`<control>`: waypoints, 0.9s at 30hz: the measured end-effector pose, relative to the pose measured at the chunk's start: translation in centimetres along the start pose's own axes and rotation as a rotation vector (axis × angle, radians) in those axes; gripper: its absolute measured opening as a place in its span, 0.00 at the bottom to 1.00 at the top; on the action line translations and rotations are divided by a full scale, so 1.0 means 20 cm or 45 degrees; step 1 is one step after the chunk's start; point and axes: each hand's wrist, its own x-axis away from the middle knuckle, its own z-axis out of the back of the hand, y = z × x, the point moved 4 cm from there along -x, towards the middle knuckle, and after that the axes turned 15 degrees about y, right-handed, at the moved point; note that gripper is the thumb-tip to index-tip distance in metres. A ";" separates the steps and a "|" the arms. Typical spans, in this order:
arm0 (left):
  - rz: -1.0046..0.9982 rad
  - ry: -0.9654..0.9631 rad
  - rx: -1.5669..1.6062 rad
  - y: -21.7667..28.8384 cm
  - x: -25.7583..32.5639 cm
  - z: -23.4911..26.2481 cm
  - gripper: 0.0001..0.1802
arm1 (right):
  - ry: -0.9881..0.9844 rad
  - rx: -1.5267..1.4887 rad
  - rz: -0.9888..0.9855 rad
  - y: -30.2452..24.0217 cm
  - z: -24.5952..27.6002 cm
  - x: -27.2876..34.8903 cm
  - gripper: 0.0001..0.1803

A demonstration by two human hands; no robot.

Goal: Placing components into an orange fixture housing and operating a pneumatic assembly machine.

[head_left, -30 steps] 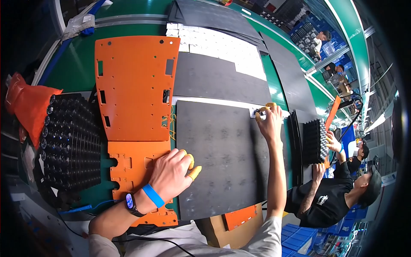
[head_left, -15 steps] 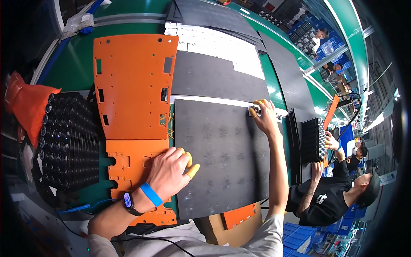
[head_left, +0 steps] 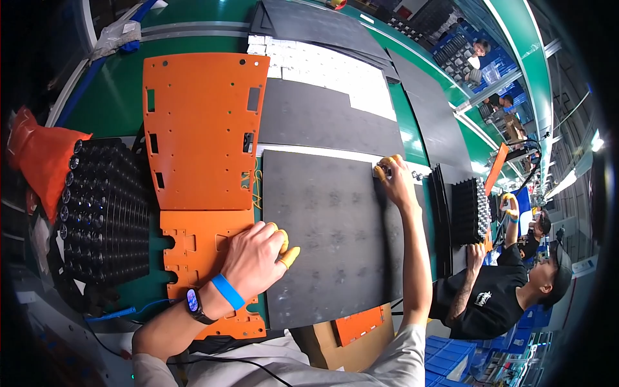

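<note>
My left hand (head_left: 256,258), with yellow finger cots, a blue wristband and a smart band, rests over the edge between the orange plate (head_left: 184,226) and the black mat (head_left: 322,258). Its fingers are loosely bent, thumb apart from them, and nothing shows between them. At the mat's far right corner, my right hand (head_left: 393,180) pinches a small silver part (head_left: 385,171) in its yellow-capped fingertips, which partly hide it. The part is at the white strip (head_left: 316,151) along the mat's far edge. More small round metal pieces (head_left: 419,175) lie just right of that hand.
A larger orange panel (head_left: 203,129) with cutouts lies beyond my left hand. Stacked black trays of round parts (head_left: 106,213) stand at left, beside a red-orange bag (head_left: 42,155). White pieces (head_left: 322,68) cover part of a farther mat. A co-worker (head_left: 496,290) handles a black rack (head_left: 469,213) at right.
My right hand has shifted slightly nearer and to the left, still pinching the small part. My left hand stays put. The co-worker's far hand has lifted away from the black rack.
</note>
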 end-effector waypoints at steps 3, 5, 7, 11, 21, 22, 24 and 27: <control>0.002 0.006 -0.001 0.00 0.00 0.00 0.16 | 0.006 0.015 -0.019 -0.02 0.00 0.00 0.16; -0.003 0.012 -0.006 -0.01 0.00 0.00 0.16 | -0.008 0.046 -0.026 -0.02 0.00 -0.01 0.16; -0.004 0.009 -0.010 -0.01 0.00 0.00 0.16 | 0.122 0.107 0.079 0.01 0.01 -0.03 0.16; -0.019 0.010 -0.004 0.01 0.00 -0.01 0.16 | 0.275 0.316 -0.083 0.25 0.08 -0.07 0.18; -0.022 -0.022 -0.032 -0.01 0.00 0.00 0.16 | -0.060 0.140 -0.302 0.40 0.09 -0.05 0.25; -0.027 -0.017 -0.032 -0.01 0.00 0.00 0.16 | -0.060 0.140 -0.303 0.39 0.09 -0.04 0.25; -0.035 -0.024 -0.029 -0.01 0.00 -0.01 0.16 | 0.002 0.176 -0.204 0.39 0.09 -0.03 0.25; -0.035 -0.005 -0.026 -0.01 0.01 -0.01 0.17 | -0.022 0.146 -0.249 0.39 0.10 -0.02 0.23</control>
